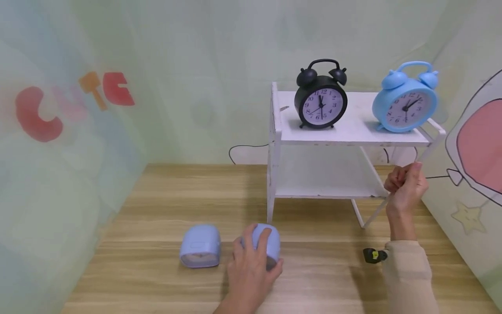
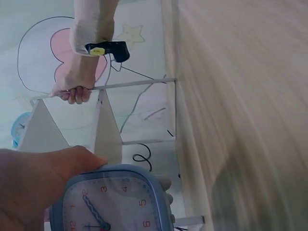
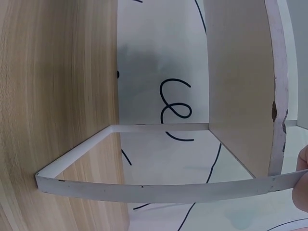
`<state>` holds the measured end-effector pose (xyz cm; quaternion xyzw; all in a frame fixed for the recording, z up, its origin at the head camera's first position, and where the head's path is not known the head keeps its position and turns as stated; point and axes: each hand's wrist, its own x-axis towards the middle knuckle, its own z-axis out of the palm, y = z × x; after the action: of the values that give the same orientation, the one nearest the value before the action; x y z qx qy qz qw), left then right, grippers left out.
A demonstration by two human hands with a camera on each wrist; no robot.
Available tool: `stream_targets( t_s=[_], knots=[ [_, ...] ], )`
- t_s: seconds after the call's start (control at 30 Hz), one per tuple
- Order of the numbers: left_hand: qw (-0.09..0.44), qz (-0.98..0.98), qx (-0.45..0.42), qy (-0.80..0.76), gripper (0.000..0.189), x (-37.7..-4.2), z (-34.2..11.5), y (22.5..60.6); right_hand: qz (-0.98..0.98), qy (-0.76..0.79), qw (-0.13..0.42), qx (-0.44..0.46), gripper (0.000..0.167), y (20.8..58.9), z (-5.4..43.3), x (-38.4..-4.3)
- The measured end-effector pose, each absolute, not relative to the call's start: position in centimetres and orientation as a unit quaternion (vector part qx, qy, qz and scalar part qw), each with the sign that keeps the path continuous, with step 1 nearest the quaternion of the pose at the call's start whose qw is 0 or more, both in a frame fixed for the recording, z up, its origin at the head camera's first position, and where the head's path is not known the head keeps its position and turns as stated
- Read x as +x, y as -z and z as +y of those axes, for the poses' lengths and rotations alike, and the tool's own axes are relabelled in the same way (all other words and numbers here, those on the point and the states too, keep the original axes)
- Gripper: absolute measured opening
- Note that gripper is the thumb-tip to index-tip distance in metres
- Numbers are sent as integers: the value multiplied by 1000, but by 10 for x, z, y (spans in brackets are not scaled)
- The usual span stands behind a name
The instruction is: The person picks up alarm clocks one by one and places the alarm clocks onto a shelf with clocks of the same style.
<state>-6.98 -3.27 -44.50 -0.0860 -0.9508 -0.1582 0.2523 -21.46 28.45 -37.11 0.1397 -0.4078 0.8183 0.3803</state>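
Observation:
My left hand [image 1: 251,266] grips a small light-blue square alarm clock [image 1: 270,244] from above, at the shelf's front left leg. In the left wrist view its dial [image 2: 115,202] shows, with the thumb along the casing edge. To its left a similar blue clock [image 1: 200,246] stands on the table. My right hand [image 1: 405,187] holds the right front upright of a white two-tier shelf [image 1: 333,192], between the two boards. On the top board stand a black twin-bell alarm clock [image 1: 321,102] and a light-blue twin-bell clock [image 1: 405,102]. The right wrist view shows the shelf's side frame [image 3: 144,190].
The wood-grain table [image 1: 176,196] meets a pale printed backdrop [image 1: 196,87] behind and at both sides. A dark wrist camera [image 1: 374,255] sticks out from the right sleeve. The shelf's lower board [image 1: 325,170] lies under the top one.

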Motion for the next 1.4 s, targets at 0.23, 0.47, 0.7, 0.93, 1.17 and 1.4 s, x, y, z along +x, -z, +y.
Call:
stream_targets(
  t_s=[0.23, 0.47, 0.7, 0.93, 1.17, 1.4],
  knots=[
    [261, -946, -119, 154, 75, -72, -18, 428, -412, -815, 383, 135, 53, 372, 285, -216],
    [285, -933, -156, 157, 74, -75, -7, 414, -402, -822, 382, 128, 52, 370, 284, -216],
    [319, -918, -182, 147, 71, -79, 3, 402, -401, -816, 390, 142, 55, 372, 283, -219],
    [344, -908, -194, 139, 69, -89, 18, 392, -404, -814, 391, 144, 54, 373, 285, -220],
    [366, -899, -199, 133, 69, -100, 34, 381, -408, -813, 391, 142, 54, 374, 287, -220],
    [374, -898, -206, 109, 67, -110, 44, 369, -416, -811, 389, 137, 54, 373, 286, -220]
  ],
)
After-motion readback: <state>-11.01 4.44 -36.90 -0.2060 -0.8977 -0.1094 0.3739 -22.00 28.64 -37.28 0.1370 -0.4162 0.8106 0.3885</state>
